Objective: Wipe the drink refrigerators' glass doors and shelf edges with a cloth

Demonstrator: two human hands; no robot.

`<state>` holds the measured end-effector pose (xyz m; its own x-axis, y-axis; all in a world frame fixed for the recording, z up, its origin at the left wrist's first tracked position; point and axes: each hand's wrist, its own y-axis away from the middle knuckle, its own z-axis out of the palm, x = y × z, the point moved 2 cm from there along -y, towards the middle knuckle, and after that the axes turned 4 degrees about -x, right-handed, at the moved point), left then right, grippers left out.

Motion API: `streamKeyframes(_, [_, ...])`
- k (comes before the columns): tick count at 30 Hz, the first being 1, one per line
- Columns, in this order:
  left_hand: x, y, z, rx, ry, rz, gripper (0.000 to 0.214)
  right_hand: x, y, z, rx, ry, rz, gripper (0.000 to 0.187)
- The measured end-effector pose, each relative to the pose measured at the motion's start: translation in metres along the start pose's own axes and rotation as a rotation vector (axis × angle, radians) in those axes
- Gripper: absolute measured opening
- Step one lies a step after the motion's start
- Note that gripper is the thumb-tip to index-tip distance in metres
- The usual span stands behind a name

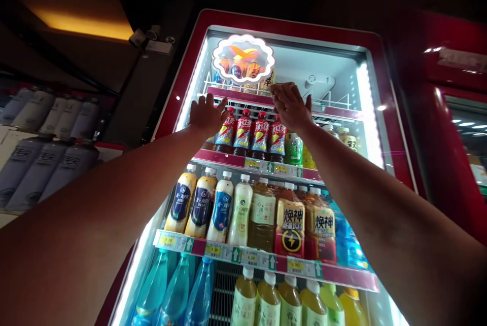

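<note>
Both my arms reach up toward a lit drinks fridge with a red frame. My left hand is open, fingers spread, in front of the left end of the second shelf. Beside it stand bottles with red caps and red labels. My right hand is open with its fingers stretched up and to the left, at the top shelf's pink edge strip. Below it is a green-labelled bottle. Neither hand holds anything. I cannot tell whether either touches the fridge's front.
A glowing scalloped sign is at the fridge's upper left. Lower shelves hold cream-coloured bottles, red-and-gold drinks and blue bottles. Stacked grey bottles stand left. Another red cabinet is at right.
</note>
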<state>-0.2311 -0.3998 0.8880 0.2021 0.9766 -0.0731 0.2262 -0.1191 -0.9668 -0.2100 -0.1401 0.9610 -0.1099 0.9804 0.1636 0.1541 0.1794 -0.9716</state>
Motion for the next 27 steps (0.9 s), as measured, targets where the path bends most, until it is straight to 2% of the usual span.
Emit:
streamKeyframes(5, [-0.001,-0.001,0.002,-0.001,0.035,0.008,0.062,-0.015,0.001,-0.002,0.052,-0.029,0.149,0.054])
streamKeyframes(10, [-0.001,0.002,0.003,0.004,0.03,0.026,0.063,-0.028,0.004,0.0,0.01,-0.01,-0.012,0.052])
streamKeyframes(14, [-0.002,0.002,0.004,0.03,0.05,0.018,0.066,-0.034,-0.007,0.003,0.038,-0.011,0.106,0.052])
streamKeyframes(16, [-0.003,0.001,0.005,0.047,0.059,0.016,0.065,-0.045,-0.01,0.008,0.03,-0.01,0.112,0.053])
streamKeyframes(21, [-0.007,-0.002,0.014,0.106,0.094,0.045,0.061,-0.066,-0.007,0.012,-0.029,0.041,-0.102,0.053])
streamKeyframes(27, [-0.01,-0.003,0.018,0.127,0.126,0.056,0.06,-0.072,-0.018,0.017,0.057,-0.013,0.033,0.055])
